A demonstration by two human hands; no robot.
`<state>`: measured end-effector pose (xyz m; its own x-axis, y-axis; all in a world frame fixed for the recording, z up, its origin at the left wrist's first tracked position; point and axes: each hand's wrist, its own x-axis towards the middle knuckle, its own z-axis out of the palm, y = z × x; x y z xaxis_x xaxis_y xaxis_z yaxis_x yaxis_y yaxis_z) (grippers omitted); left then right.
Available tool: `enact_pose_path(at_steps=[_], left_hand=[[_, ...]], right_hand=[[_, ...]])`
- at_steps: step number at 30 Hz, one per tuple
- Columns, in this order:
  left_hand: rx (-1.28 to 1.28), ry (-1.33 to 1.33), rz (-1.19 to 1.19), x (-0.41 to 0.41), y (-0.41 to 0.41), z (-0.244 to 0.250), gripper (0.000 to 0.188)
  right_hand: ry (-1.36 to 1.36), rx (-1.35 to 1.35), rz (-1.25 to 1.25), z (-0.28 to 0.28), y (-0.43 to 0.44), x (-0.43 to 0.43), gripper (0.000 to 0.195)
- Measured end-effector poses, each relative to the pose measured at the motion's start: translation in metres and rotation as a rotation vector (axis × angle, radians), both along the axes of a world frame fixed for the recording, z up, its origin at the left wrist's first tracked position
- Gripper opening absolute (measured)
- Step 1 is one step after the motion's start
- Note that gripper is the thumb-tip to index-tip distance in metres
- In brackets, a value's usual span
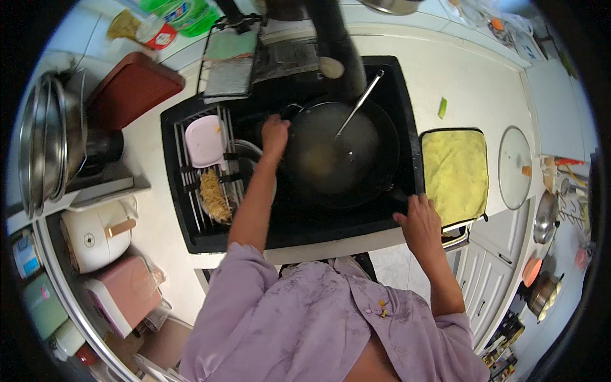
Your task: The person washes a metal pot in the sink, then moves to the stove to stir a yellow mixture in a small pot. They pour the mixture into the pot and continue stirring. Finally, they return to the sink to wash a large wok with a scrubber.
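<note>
A dark wok (346, 191) holding cloudy liquid sits in a black sink (315, 237), and a metal utensil (361, 101) leans in it with its handle up. My left hand (276, 136) is closed at the small loop handle on the wok's left rim. At the lower right of the wok, my right hand (421, 224) is around the end of its long dark handle, near the sink's edge. A metal rack (191, 203) spans the sink's left side, bearing a pink plastic dish (205, 141) and a tan fibrous scrubber (215, 196). Part of a metal bowl (251, 149) shows beneath my left forearm.
The dark faucet (341, 57) reaches over the wok's far rim. Right of the sink lie a yellow cloth (453, 176), a green vegetable piece (443, 108) and a glass lid (514, 167). A sponge holder (229, 62) stands behind; a brown board (138, 88) is at left.
</note>
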<state>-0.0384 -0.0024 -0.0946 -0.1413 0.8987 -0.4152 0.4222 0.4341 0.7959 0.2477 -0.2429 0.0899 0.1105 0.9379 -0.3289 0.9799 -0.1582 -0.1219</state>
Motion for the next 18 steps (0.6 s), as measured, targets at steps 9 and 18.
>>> enact_pose_path(at_steps=[9,18], left_hand=[[0.1,-0.272,-0.066,-0.017,-0.163,0.08,0.023],[0.558,0.719,0.014,-0.186,-0.183,0.09,0.028]], right_hand=[[-0.445,0.256,0.536,-0.123,0.212,-0.027,0.036],[-0.754,0.062,0.69,-0.133,0.247,0.003,0.034]])
